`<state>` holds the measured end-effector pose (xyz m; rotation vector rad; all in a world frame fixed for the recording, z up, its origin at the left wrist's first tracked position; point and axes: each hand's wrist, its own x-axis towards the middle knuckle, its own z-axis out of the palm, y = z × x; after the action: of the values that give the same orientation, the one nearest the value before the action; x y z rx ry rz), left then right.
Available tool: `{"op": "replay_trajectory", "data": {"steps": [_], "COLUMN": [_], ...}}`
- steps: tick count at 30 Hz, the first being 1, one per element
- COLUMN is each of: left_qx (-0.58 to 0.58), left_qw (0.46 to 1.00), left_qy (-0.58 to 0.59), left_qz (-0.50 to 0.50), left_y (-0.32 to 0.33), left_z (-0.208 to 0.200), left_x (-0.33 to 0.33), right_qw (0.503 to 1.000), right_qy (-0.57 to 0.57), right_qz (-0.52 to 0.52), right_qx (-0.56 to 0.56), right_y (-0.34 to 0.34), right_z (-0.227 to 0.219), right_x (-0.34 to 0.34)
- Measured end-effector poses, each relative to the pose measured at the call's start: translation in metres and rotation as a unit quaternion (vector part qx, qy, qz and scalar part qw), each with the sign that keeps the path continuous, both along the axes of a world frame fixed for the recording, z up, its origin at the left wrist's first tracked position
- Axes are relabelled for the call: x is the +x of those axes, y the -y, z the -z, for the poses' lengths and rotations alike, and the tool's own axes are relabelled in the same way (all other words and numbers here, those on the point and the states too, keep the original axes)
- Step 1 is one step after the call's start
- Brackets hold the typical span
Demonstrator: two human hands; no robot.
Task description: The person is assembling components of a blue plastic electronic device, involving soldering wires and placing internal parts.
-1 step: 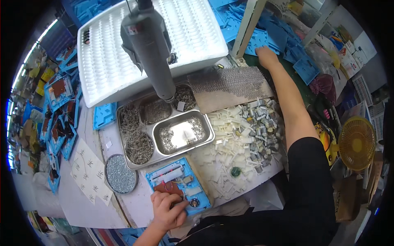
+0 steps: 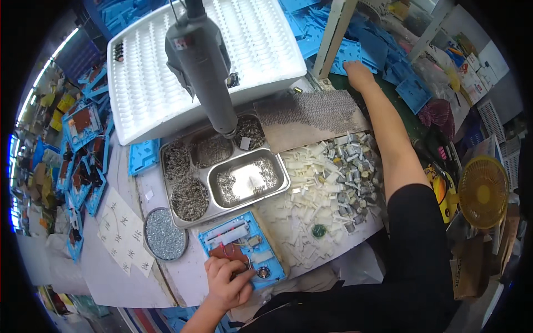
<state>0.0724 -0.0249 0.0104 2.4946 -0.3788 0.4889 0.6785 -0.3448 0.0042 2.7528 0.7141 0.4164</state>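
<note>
My left hand (image 2: 226, 280) rests with bent fingers on a blue plastic casing (image 2: 270, 238), holding its near left part. Inside the casing are white plastic parts, a brown board, a small motor, thin wires and a round metal piece (image 2: 263, 272). My right arm stretches to the far right. There my right hand (image 2: 358, 76) has curled fingers at the near edge of a blue plastic panel (image 2: 349, 53), in a heap of similar panels; its fingertips are mostly hidden.
A grey electric screwdriver (image 2: 205, 77) hangs over a metal tray (image 2: 225, 205) of screws. White foam (image 2: 130, 83) stands behind. White plastic pieces and small motors (image 2: 355, 177) are piled at right, below a screw-covered board (image 2: 311, 116). A round dish (image 2: 165, 236) holds small metallic bits.
The whole view has shifted very slightly. Both hands keep their places.
</note>
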Motion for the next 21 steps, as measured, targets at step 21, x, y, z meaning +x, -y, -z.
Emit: {"op": "replay_trajectory", "data": {"steps": [21], "left_qx": [-0.407], "left_qw": [0.897], "left_qy": [-0.003], "left_qz": [-0.173], "left_y": [-0.023], "left_z": [-0.044], "left_x": [0.017], "right_qw": [0.537], "right_qy": [-0.127], "right_qz": [0.052], "right_qx": [0.833], "right_y": [0.104], "right_z": [-0.1], "right_x": [-0.187]}}
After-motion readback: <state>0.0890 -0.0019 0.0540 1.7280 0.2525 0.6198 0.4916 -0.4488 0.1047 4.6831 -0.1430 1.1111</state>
